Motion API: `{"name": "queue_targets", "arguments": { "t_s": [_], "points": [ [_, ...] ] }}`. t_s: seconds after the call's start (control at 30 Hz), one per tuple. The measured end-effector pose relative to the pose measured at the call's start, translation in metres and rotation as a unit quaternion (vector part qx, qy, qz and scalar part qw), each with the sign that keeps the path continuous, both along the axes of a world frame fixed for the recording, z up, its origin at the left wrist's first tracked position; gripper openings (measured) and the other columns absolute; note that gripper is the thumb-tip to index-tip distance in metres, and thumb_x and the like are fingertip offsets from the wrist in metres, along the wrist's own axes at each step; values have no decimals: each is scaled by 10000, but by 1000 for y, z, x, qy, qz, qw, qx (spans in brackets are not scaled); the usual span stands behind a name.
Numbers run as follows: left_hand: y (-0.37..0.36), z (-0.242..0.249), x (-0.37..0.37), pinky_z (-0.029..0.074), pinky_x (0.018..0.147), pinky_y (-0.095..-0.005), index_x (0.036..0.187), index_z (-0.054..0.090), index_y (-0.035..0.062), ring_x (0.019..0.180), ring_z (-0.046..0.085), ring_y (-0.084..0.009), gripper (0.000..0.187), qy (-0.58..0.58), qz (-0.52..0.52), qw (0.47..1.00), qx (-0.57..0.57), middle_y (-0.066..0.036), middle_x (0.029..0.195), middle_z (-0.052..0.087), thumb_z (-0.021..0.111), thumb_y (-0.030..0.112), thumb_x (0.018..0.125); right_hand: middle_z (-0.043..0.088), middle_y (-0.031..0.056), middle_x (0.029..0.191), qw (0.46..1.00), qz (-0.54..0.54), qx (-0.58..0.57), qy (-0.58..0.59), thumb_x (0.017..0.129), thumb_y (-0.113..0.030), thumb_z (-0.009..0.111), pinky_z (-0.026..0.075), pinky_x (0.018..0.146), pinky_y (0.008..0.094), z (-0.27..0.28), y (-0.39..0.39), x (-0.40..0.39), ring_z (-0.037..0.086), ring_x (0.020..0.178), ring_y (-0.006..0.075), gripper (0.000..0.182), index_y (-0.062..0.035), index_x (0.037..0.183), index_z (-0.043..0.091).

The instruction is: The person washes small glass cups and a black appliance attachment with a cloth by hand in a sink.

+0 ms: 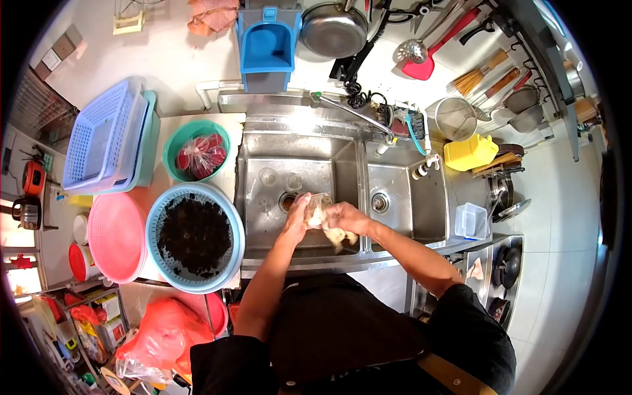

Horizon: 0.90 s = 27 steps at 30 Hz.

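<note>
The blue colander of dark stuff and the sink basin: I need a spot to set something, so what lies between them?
In the head view, only a narrow strip of steel counter separates the blue colander from the sink basin; nothing sits on it.

At frame centre we find the sink (263,172), its larger basin left and the smaller basin (395,197) right. Both hands meet over the larger basin's lower right corner: left hand (296,217) beside right hand (343,216), a cloth (329,227) between them. Two glasses (280,179) stand in that basin, above the hands. The tap (349,110) runs along the sink's upper edge. Left of the sink, a colander (195,237) sits at centre left, a bowl (196,150) above it. Stacked baskets (105,135) lie at upper left. A tub (471,220) rests right of the smaller basin. A pan (333,29) hangs at top centre.
</note>
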<state>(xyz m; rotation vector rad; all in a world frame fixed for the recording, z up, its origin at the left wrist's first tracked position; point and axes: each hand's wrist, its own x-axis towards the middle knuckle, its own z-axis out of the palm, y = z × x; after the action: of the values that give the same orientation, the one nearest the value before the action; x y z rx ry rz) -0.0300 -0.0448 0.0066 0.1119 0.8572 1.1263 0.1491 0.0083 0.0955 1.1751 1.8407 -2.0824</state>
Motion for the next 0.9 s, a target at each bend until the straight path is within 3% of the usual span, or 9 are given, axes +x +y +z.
{"name": "queue_targets", "arguments": {
  "t_s": [0.13, 0.27, 0.33, 0.37, 0.47, 0.53, 0.73, 0.83, 0.9],
  "points": [
    [2, 0, -1, 591, 660, -432, 1286, 499, 175, 961, 648, -206, 432, 90, 7, 996, -17, -43, 1099, 616, 588, 402, 930, 670, 51, 1033, 851, -405, -280, 183, 874, -77, 614, 547, 651, 269, 11, -9, -23, 654, 840, 121, 394, -40, 1263, 563],
    [7, -23, -2, 583, 724, -427, 1240, 532, 142, 980, 660, -223, 392, 28, -6, 1000, 2, -72, 1132, 645, 506, 429, 973, 675, 44, 1059, 980, -161, 14, 119, 871, -127, 669, 547, 792, 325, -20, -26, -21, 671, 872, 187, 324, -68, 1187, 628],
    [10, -15, -12, 563, 687, -417, 1178, 584, 134, 907, 671, -227, 419, -60, -110, 991, -47, -62, 1060, 670, 511, 485, 959, 630, 119, 1221, 891, 113, 440, -20, 853, -126, 656, 533, 852, 428, -3, -30, -16, 661, 978, 329, 351, -116, 1203, 624],
    [11, -15, -20, 558, 672, -418, 1170, 588, 138, 894, 674, -225, 424, -97, -154, 981, -64, -61, 1050, 671, 519, 496, 953, 571, 142, 1293, 870, 199, 439, -102, 825, -124, 655, 515, 877, 457, 0, -25, -10, 613, 1027, 395, 354, -137, 1178, 633],
    [19, -12, -17, 560, 662, -426, 1179, 585, 151, 890, 671, -219, 433, -88, -149, 984, -46, -55, 1043, 669, 534, 507, 938, 620, 138, 1213, 869, 85, 487, 25, 800, -90, 650, 522, 861, 446, -13, -16, -2, 615, 1018, 388, 353, -130, 1151, 646],
    [14, -1, -3, 576, 700, -414, 1230, 545, 154, 934, 654, -206, 447, 9, -69, 997, 16, -50, 1108, 633, 577, 474, 918, 700, 67, 1003, 983, -102, 141, 64, 848, -74, 649, 554, 790, 351, -30, -13, -5, 685, 867, 221, 259, -65, 1107, 662],
    [-6, 4, 19, 566, 805, -326, 1244, 496, 133, 1029, 616, -191, 344, 50, 93, 980, 169, -47, 1162, 577, 594, 265, 942, 690, 64, 1010, 894, -358, -228, 144, 906, -82, 612, 558, 728, 304, 0, -10, -14, 669, 862, 164, 248, 4, 1138, 630],
    [8, -7, 17, 583, 707, -394, 1259, 519, 119, 950, 654, -209, 391, -5, 37, 999, 40, -64, 1080, 639, 581, 331, 936, 656, 114, 1140, 986, -87, 126, 69, 914, -183, 646, 528, 852, 376, -2, -21, -14, 631, 1034, 216, 331, -87, 1230, 620],
    [3, -1, 9, 566, 634, -366, 1212, 570, 92, 873, 672, -224, 387, -63, -19, 998, 19, -73, 1031, 667, 536, 380, 955, 589, 160, 1280, 917, 181, 355, -24, 878, -241, 669, 499, 920, 435, 4, -21, 0, 548, 1221, 282, 392, -193, 1264, 613]
  ]
}}
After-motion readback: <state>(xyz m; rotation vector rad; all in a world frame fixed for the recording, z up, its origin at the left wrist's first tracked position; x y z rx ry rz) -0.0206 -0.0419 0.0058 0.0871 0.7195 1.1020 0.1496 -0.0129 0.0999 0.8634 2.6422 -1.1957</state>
